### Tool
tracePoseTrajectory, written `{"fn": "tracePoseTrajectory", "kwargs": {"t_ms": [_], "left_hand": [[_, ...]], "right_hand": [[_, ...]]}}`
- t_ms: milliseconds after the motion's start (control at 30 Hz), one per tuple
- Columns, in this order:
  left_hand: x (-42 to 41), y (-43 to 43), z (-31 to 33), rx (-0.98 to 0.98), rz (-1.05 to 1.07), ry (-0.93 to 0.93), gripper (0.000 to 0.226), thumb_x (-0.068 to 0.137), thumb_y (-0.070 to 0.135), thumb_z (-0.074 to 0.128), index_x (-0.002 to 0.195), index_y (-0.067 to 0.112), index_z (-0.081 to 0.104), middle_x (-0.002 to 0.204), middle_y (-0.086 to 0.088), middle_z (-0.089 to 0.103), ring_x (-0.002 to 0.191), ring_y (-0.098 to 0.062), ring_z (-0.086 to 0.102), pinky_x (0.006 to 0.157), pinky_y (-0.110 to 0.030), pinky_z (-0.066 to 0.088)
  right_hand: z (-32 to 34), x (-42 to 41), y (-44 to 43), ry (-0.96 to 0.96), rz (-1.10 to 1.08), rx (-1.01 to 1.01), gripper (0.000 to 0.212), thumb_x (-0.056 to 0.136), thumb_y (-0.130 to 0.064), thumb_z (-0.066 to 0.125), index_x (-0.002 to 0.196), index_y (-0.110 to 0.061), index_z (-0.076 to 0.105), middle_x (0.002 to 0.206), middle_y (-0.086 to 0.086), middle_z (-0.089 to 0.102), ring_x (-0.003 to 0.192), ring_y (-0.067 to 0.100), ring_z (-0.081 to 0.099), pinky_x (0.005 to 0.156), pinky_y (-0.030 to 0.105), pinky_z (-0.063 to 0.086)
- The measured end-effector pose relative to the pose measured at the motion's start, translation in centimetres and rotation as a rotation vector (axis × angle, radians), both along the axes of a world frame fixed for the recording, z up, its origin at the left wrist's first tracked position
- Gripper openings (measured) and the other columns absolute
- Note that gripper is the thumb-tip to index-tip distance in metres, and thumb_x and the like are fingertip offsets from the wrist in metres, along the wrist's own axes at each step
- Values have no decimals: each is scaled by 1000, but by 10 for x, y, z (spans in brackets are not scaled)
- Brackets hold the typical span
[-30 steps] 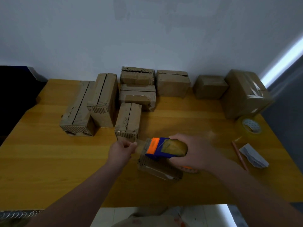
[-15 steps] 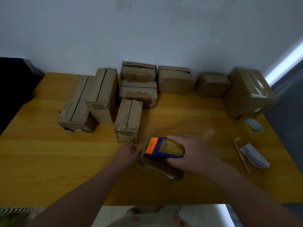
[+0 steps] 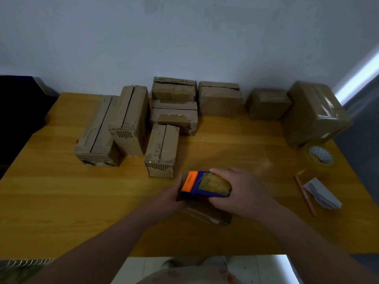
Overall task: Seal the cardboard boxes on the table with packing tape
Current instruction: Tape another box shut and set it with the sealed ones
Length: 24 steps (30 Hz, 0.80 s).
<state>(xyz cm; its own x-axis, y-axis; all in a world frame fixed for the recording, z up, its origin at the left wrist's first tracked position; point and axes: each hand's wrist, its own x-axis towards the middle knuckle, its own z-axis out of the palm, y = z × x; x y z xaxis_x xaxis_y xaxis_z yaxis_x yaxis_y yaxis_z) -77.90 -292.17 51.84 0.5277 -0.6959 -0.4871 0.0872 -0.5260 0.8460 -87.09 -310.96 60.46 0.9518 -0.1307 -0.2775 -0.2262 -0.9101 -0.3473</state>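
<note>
A small cardboard box [image 3: 207, 215] lies near the front middle of the wooden table [image 3: 61, 201]. On top of it sits a blue and orange tape dispenser [image 3: 202, 186] holding a roll of brownish tape. My right hand [image 3: 244, 191] grips the dispenser from the right. My left hand [image 3: 170, 196] presses against the box's left end, just under the dispenser's orange tip; its fingertips are hidden. Whether it pinches the tape end I cannot tell.
Several cardboard boxes stand behind, one [image 3: 162, 150] just beyond my hands, and a large taped box [image 3: 313, 113] at the far right. A spare tape roll [image 3: 319, 156], a pencil [image 3: 304, 194] and a folded paper [image 3: 323, 193] lie at the right.
My left hand has dropped from holding the tape end up at the left down to the box's left end. The dispenser has settled lower onto the box.
</note>
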Motion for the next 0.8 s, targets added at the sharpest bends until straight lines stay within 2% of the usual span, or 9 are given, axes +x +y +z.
{"fn": "tracePoseTrajectory", "kwargs": {"t_ms": [67,133,200,267,367,500,600,733,800], "left_hand": [[5,0,-3,2,-87,-71,103,88,22,68,146,44,-14,155,-1,25,135,-19,37,103,-36,42],[8,0,-6,1,-126,-175,106,80,41,73,138,61,-13,161,0,7,145,-23,19,111,-46,33],[9,1,-9,26,-156,-285,103,73,59,71,132,67,-13,161,4,-9,148,-21,0,116,-53,22],[9,0,-11,48,-180,-354,103,64,76,63,132,66,-14,160,6,-12,148,-19,-5,117,-54,18],[11,0,-8,126,-222,-418,103,47,97,41,130,65,-11,161,5,-7,148,-19,1,117,-50,20],[14,-2,-4,234,-288,-519,99,57,94,39,135,57,-10,162,0,-2,148,-22,6,114,-46,25],[15,-3,-3,300,-314,-542,103,53,99,28,138,58,-13,161,-3,-3,148,-24,7,112,-48,27],[15,-5,-1,406,-367,-571,92,71,78,40,141,54,-15,161,-5,-11,147,-29,3,113,-53,25],[15,-5,1,417,-389,-581,96,67,84,35,143,52,-15,160,-3,-14,147,-29,0,113,-55,24]], "right_hand": [[2,-1,0,4,4,3,76,82,-56,63,148,-40,28,148,3,39,137,18,32,100,27,33],[2,-3,0,3,2,13,77,81,-56,64,148,-40,28,151,3,37,141,18,27,103,29,30],[0,-4,-1,-2,-10,37,78,80,-56,65,148,-41,28,152,2,36,143,18,24,105,31,30],[-1,-7,-4,-9,-16,60,78,80,-56,65,148,-41,29,150,0,39,143,18,24,107,33,30],[-1,-11,-10,-36,-19,74,78,79,-57,66,147,-42,30,143,-3,45,135,17,36,101,33,38],[-2,-14,-17,-64,-7,102,82,75,-56,70,146,-43,31,133,-4,50,118,14,47,86,25,43],[3,-20,-25,-53,1,188,83,74,-48,74,146,-41,33,126,-8,49,105,7,51,81,22,50],[5,-42,-53,-26,-20,189,81,74,-44,77,144,-44,36,123,-9,53,100,3,54,82,24,53],[0,-52,-62,0,-25,167,81,74,-46,76,143,-48,33,121,-11,51,102,2,51,84,24,50]]}}
